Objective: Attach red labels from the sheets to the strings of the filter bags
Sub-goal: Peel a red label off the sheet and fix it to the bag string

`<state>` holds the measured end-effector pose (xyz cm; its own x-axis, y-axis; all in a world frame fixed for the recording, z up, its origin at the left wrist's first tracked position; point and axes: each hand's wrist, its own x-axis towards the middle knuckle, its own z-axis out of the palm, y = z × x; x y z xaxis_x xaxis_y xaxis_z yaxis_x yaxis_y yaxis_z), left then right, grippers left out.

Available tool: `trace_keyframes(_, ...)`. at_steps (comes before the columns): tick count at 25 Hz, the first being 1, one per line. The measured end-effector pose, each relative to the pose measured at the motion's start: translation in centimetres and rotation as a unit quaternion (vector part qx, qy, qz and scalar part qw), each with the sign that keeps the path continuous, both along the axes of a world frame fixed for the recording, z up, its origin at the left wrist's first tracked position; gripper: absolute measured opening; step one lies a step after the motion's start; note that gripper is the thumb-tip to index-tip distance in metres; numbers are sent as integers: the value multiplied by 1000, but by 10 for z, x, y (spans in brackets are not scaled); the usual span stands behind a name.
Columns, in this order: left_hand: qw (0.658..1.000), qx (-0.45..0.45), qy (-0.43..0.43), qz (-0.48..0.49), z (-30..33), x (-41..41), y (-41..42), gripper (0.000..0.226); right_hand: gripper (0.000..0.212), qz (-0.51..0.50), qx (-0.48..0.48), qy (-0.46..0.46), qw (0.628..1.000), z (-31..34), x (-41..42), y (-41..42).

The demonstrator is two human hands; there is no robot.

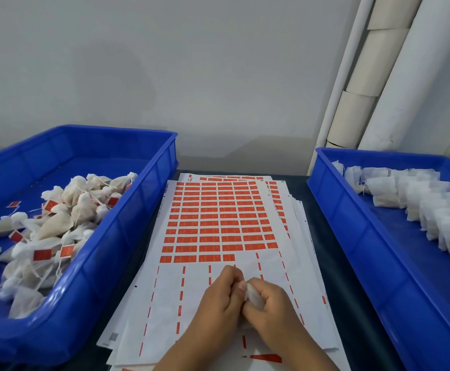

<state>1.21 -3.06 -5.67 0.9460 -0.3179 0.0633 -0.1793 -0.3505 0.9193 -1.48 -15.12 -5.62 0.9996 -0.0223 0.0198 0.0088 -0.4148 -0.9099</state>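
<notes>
Label sheets (218, 226) stacked centrally, both hands, left hand (218, 298), right hand (269, 309), pinching a white filter bag (253, 297) above them, labelled bags in left blue tray (127, 236), unlabelled bags in right blue tray (352, 223).

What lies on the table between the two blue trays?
In the head view, a stack of label sheets lies between the left tray and right tray.

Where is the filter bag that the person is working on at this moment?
In the head view, the filter bag is low in the middle, held between the left hand and the right hand, above the label sheet.
</notes>
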Motion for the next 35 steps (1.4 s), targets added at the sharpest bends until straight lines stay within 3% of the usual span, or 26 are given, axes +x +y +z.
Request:
trace_keyframes(3, 996, -73, 46, 37, 5, 2, 1, 12, 14, -33, 2, -32, 999, 2, -1, 2)
trace_keyframes(7, 984, -142, 94, 47, 10, 3, 2, 15, 31, -91, -51, -150, 983, -4, -2, 3)
trace_keyframes(9, 982, -155, 97, 47, 11, 4, 2, 14, 35, -93, -97, -202, 970, -5, -2, 5)
trace_keyframes(12, 982, -159, 82, 54, 10, 5, 2, 14, 19, -105, -175, -299, 932, -7, 3, 2)
trace_keyframes(19, 986, -138, 60, 69, 7, 5, -1, 13, 29, -104, -217, -344, 908, -9, 5, -8)
trace_keyframes(22, 988, -123, 71, 54, 5, 7, 0, 16, 51, -100, -182, -333, 920, -8, 4, -6)
trace_keyframes(26, 991, -99, 72, 57, 4, 6, 1, 20, 41, -119, -125, -252, 952, -9, 3, -5)
trace_keyframes(29, 989, -94, 72, 86, 5, 7, 1, 18, 53, -118, -118, -192, 967, -9, 4, -4)
trace_keyframes(32, 993, -69, 39, 90, 5, 4, 0, 7, 55, -111, -121, -145, 976, -8, 4, -5)
trace_keyframes(35, 992, -5, -53, 118, 2, 2, 2, 25, 48, -112, -121, -87, 982, -7, 6, -6)
